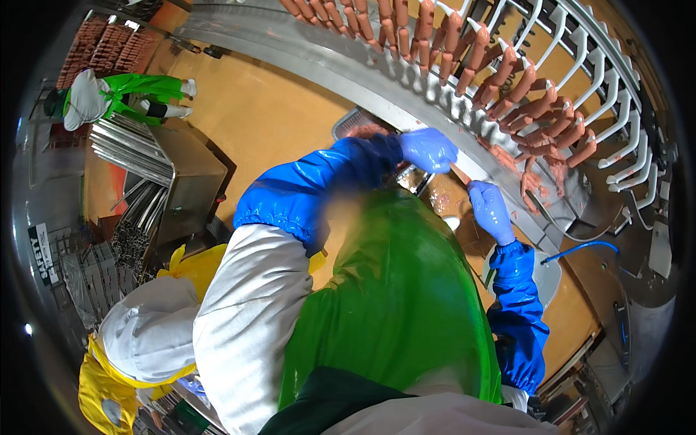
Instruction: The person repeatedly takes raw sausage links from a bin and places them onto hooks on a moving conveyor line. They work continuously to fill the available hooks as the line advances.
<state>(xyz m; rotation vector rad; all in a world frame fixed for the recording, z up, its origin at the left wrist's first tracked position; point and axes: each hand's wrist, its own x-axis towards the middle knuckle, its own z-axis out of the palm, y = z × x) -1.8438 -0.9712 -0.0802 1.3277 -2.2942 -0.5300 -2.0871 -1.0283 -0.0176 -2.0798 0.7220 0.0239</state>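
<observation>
Both of my hands wear blue-purple gloves and are close together at the near edge of a metal trough (413, 87). My left hand (429, 150) is closed, slightly blurred, its fingertips pointing right. My right hand (490, 210) is also closed, fingers curled toward the left one. A small pinkish strip shows between them; I cannot tell whether either hand grips it. Linked sausages (507, 83) hang in loops from white hooks (596, 87) beyond the trough. Loose pinkish scraps of sausage or casing (533, 177) lie in the trough to the right of my hands.
A grey tub (348, 119) with pinkish meat stands behind my left forearm. A blue hose (580, 250) runs at the right. Metal rods (134, 148) rest on a steel cart (190, 181). One co-worker in a green apron (127, 94) and another in yellow (145, 333) are on the left.
</observation>
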